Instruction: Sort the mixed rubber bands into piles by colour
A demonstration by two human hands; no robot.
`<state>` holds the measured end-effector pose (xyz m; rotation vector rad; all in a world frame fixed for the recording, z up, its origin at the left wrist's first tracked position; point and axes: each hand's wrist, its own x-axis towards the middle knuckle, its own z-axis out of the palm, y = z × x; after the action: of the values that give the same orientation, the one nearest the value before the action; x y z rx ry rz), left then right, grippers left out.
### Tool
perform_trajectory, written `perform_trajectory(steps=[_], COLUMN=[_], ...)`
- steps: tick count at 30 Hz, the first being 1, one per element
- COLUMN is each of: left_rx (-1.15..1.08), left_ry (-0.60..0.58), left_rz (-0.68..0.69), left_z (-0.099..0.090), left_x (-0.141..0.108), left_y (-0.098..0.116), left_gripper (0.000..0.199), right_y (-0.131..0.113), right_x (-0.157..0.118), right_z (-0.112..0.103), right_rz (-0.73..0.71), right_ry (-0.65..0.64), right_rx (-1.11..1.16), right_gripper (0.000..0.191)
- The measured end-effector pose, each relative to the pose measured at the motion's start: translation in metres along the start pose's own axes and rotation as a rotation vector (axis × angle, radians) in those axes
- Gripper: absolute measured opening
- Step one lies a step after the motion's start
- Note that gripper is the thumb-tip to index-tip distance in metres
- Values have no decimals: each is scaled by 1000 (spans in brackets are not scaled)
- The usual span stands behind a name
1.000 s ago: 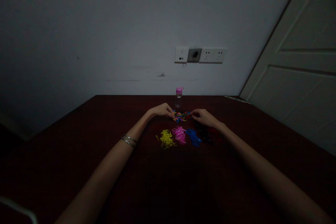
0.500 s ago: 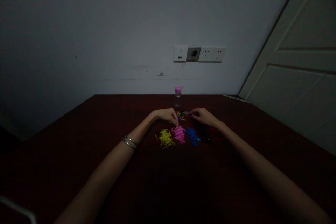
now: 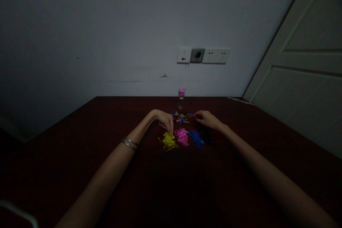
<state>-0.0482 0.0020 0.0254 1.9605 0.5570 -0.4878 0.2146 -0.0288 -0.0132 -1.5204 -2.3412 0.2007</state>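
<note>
My left hand [image 3: 166, 121] points down with thumb and fingers pinched together at the top edge of a pile of yellow rubber bands [image 3: 169, 142]; anything between the fingertips is too small to make out. To the right of that pile lie pink rubber bands [image 3: 182, 136], then blue ones [image 3: 196, 139], then a dark, barely visible black pile [image 3: 207, 136]. Behind them is a mixed-colour heap of rubber bands [image 3: 182, 117]. At its right edge rests my right hand [image 3: 207, 118], fingers curled and tips drawn together, their contents hidden.
A clear bottle with a pink lid [image 3: 181, 97] stands behind the mixed heap. The dark red table [image 3: 128, 108] meets a wall carrying sockets and a switch [image 3: 203, 55]. A pale panelled door [image 3: 301, 67] is at the right. The light is dim.
My left hand has moved left and slightly nearer, from the pink pile to the yellow one, uncovering more of the mixed heap. The right hand has barely moved.
</note>
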Motion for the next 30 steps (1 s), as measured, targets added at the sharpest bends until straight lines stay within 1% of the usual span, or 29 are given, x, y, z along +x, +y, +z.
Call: perform_trajectory(steps=[2,5,8,12,16,19,21,22,24,27,28,30], left_rx=[12,4,-24,-36,-28,-24,-30,-30,-11,59,82,117], left_ry=[21,109,254,453,591,685,741,765,809,878,892,893], left_rz=[-2,-38,-32,-27,-10,-5,2,5,7,-15,-27,-42], left_z=[0,-2,-6,-13,-15,-17,-18,-19,-20,-21,-21,-21], left_x=[-1,-5,-10,-15,-16,-12,-8,-7,-3,-1,0,0], left_y=[0,1,0,-8,-18,-25,-29,-31,-35,-39,-40,-42], left_gripper=[20,25,29,33,35,33,29,27,22,19,18,18], right_y=[1,3,3,3,3,3,1,0,-4,-11,-13,-15], right_x=[0,-1,-1,-1,0,1,2,1,-2,-7,-9,-12], right_z=[1,4,6,10,9,1,-8,-13,-22,-31,-32,-33], right_rz=[-1,-11,-15,-24,-41,-57,-60,-56,-38,-32,-35,-33], right_ry=[9,17,17,27,50,46,-8,-60,-210,-445,-487,-502], right_rx=[-1,15,14,-5,26,156,298,366,465,517,524,533], right_gripper=[28,30,27,25,24,23,23,24,26,28,29,29])
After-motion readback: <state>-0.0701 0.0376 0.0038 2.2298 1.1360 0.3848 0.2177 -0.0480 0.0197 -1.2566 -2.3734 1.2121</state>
